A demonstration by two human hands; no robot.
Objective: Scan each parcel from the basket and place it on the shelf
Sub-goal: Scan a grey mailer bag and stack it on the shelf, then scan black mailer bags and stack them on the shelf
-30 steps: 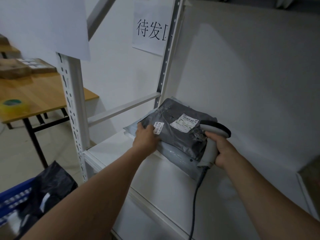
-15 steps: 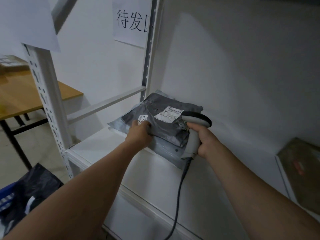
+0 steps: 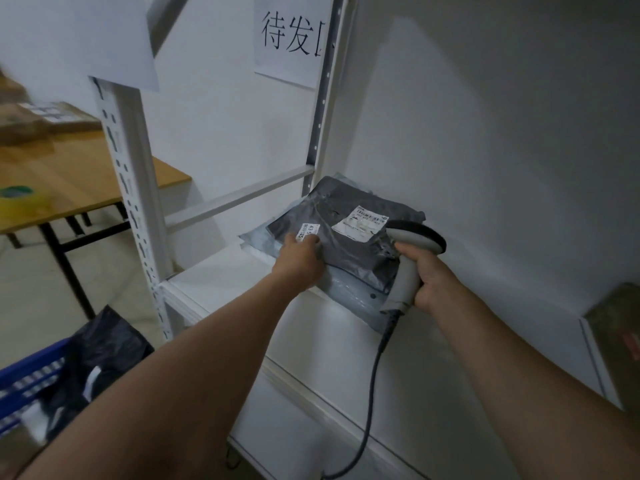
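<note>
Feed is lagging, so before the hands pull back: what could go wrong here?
The dark parcel lies on a glossy pale bag, so it may slide once the left hand resting on it lifts. The cord of the scanner in the right hand hangs over the shelf edge and could snag.

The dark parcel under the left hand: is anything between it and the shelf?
Yes. A paler grey bag lies on the shelf, and the dark parcel rests on top of it, not on the bare board. The left hand touches the parcel directly, with nothing between.
</note>
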